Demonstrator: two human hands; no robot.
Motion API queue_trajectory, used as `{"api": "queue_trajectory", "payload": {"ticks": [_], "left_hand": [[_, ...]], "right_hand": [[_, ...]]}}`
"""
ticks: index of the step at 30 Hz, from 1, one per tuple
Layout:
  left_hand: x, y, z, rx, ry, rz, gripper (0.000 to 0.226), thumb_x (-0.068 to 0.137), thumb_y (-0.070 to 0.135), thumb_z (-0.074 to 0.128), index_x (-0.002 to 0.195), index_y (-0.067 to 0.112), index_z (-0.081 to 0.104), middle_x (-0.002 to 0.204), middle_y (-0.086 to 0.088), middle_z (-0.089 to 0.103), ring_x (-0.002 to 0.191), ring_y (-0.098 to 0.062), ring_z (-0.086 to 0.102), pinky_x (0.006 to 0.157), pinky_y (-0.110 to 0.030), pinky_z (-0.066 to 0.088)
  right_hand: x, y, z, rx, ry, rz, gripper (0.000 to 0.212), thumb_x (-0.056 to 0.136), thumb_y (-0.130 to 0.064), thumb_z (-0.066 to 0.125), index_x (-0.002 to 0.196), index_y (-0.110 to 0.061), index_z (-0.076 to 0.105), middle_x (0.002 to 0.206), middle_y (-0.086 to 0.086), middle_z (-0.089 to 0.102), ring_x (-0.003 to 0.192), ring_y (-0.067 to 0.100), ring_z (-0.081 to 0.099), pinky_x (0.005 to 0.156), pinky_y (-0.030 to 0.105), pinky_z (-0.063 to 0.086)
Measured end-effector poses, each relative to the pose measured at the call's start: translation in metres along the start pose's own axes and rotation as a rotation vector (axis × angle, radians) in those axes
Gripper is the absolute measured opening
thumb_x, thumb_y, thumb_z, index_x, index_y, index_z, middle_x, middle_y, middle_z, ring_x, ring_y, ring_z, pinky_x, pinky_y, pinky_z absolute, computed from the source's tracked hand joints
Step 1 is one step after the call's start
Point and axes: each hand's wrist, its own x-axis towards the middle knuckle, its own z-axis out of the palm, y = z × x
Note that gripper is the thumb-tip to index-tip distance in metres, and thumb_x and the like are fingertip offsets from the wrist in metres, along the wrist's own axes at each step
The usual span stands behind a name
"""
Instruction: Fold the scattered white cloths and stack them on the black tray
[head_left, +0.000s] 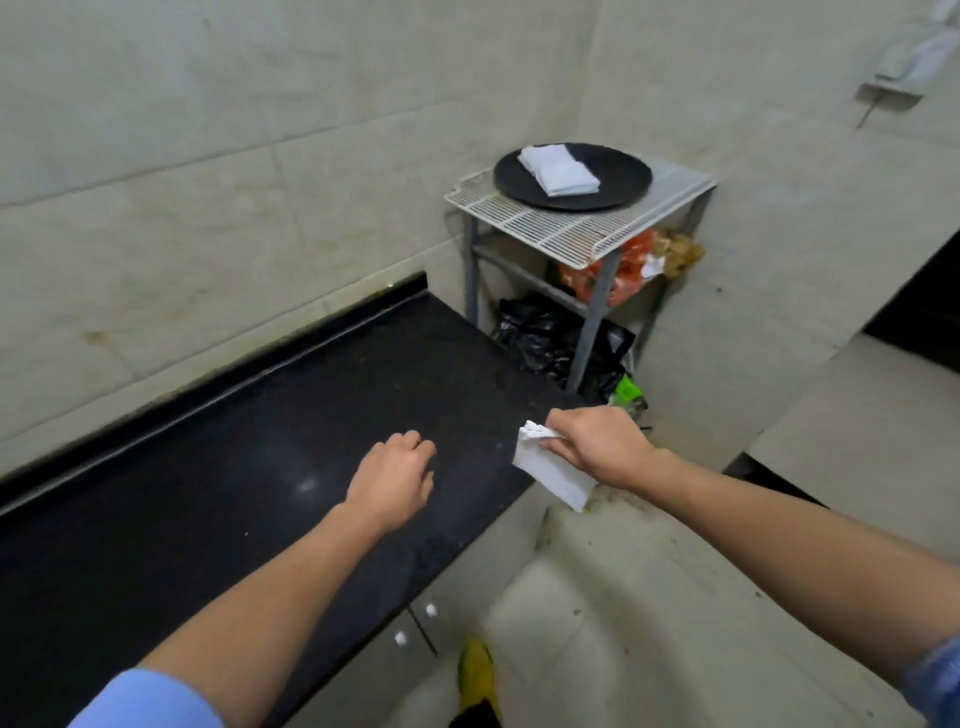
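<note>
The right hand (597, 447) pinches a folded cloth (553, 470), which hangs down past the table (218, 467) edge. The left hand (395, 478) hovers over the table, fingers curled and holding nothing. Far off, the tray (618, 182) (on a wire rack (561, 228)) holds a stack (558, 169).

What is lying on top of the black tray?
Folded white cloths lie stacked on the black tray. How many are in the stack cannot be seen; the upper cloths cover the lower.

A folded white cloth (553, 470) hangs tilted in the air; a stack of folded white cloths (560, 170) lies on the round black tray (618, 179)
</note>
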Motion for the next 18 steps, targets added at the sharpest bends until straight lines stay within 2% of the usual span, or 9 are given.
{"api": "queue_trajectory", "payload": {"ticks": [6,10,14,18], "left_hand": [[0.147,0.01,-0.013,-0.007,0.045,0.155,0.032,0.093,0.028,0.049,0.121,0.016,0.054,0.113,-0.003,0.054,0.104,-0.024,0.052,0.084,-0.037,0.045],[0.229,0.015,-0.037,0.0,0.077,0.258,0.028,0.093,0.029,0.048,0.117,0.016,0.054,0.111,-0.005,0.054,0.104,-0.026,0.052,0.083,-0.037,0.043],[0.294,0.015,-0.055,-0.022,0.116,0.293,0.028,0.092,0.029,0.049,0.116,0.015,0.054,0.108,-0.005,0.054,0.101,-0.027,0.052,0.082,-0.039,0.044],[0.344,0.014,-0.067,-0.062,0.147,0.266,0.031,0.093,0.029,0.049,0.12,0.016,0.054,0.111,-0.005,0.053,0.105,-0.026,0.051,0.084,-0.04,0.045]], "right_hand": [[0.055,0.095,-0.034,-0.044,0.04,0.172,0.026,0.098,-0.041,0.044,0.093,-0.017,0.051,0.093,0.002,0.064,0.086,0.028,0.061,0.059,0.034,0.033],[0.093,0.147,-0.068,-0.019,0.119,0.232,0.016,0.096,-0.032,0.046,0.092,-0.017,0.051,0.093,0.003,0.061,0.085,0.029,0.059,0.06,0.034,0.039],[0.137,0.198,-0.107,0.003,0.184,0.288,0.014,0.093,-0.033,0.049,0.1,-0.022,0.054,0.101,0.002,0.063,0.09,0.026,0.06,0.068,0.038,0.049],[0.189,0.244,-0.14,0.004,0.245,0.328,0.014,0.091,-0.033,0.052,0.101,-0.024,0.058,0.101,0.002,0.065,0.091,0.027,0.061,0.074,0.042,0.051]]}}
